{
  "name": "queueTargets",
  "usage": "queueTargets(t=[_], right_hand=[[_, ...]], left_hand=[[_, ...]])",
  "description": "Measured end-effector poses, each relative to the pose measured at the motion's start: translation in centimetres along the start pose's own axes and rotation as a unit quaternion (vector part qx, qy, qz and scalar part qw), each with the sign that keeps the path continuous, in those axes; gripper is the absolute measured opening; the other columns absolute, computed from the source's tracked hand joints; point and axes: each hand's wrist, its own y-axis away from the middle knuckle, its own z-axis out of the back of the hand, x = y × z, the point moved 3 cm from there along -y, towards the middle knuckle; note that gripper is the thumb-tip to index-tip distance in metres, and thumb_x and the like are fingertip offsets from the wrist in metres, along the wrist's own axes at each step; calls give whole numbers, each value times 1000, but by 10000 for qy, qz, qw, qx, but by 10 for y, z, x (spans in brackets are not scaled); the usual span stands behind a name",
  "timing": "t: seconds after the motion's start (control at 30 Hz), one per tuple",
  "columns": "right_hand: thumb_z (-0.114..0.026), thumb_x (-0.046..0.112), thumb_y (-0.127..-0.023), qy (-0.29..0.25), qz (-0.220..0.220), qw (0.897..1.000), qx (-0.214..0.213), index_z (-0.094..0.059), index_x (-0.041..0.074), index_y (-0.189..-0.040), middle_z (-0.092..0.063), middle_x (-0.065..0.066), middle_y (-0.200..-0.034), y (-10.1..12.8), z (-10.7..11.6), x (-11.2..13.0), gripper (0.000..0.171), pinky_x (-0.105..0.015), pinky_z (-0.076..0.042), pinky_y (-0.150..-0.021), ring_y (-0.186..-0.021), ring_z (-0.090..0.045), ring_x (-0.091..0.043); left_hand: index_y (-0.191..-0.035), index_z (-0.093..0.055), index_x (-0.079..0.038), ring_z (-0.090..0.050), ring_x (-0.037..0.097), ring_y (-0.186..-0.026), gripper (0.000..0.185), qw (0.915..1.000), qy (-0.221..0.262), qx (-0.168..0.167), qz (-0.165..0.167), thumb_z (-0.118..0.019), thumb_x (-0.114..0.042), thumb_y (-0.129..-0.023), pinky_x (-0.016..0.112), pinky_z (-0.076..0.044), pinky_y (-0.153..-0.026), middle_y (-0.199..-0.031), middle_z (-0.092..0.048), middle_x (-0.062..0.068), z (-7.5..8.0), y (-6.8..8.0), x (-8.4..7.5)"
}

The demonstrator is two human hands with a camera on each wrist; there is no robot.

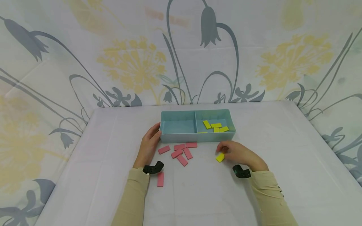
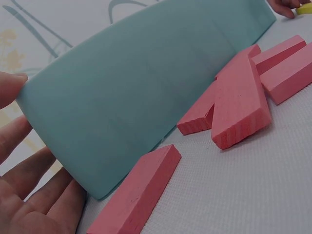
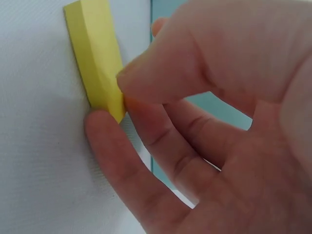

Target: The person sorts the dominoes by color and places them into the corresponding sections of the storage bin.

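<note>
The left hand touches the left end of a pale blue two-compartment box. In the left wrist view its thumb lies by the box's top corner, and its loosely extended fingers are along the end wall. In front of the box's right half, the right hand pinches one end of a yellow block between thumb and fingers, low over the cloth. Several yellow blocks lie in the right compartment; the left compartment shows only its bare floor.
Several pink blocks are scattered before the box, some touching or overlapping. One pink block lies apart, beside the left wrist. White cloth covers the table, and a flower-patterned cloth hangs behind it.
</note>
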Motion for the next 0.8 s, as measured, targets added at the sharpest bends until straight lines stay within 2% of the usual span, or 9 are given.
queueTargets(t=[0.17, 0.43, 0.67, 0.8], right_hand=[[-49, -8, -71, 186, -33, 9998, -57, -58, 10, -94, -55, 0, -92, 0, 0, -1, 30, -36, -41, -78, -86, -49, -20], [-55, -8, -71, 381, -111, 9992, -70, -58, 7, -94, -50, -3, -85, 0, 0, 2, 28, -31, -39, -67, -77, -44, -19], [-63, -2, -74, 487, -232, 9985, -52, -59, 9, -94, -49, -2, -83, -2, -3, 0, 23, -29, -41, -65, -75, -45, -17], [-65, 1, -75, 479, -366, 9982, -54, -59, 9, -93, -50, -1, -82, -3, -4, -1, 21, -29, -41, -66, -75, -46, -17]], left_hand=[[-136, -35, -6, -29, 22, -129, 46, 10000, -38, -25, -12, -48, -15, -93, 29, -29, -101, -141, -31, 10, 0, 0, 0], [-136, -35, -6, -28, 21, -129, 46, 10000, -79, 6, 35, -48, -15, -93, 28, -29, -101, -141, -31, 9, 0, -1, -1], [-137, -32, -4, -26, 23, -130, 46, 9999, -118, 96, 47, -45, -13, -94, 28, -28, -101, -142, -28, 12, -3, 3, -9], [-138, -31, -4, -25, 25, -130, 49, 9996, -259, 122, 48, -48, -18, -93, 29, -28, -101, -143, -27, 13, -7, 7, -15]])
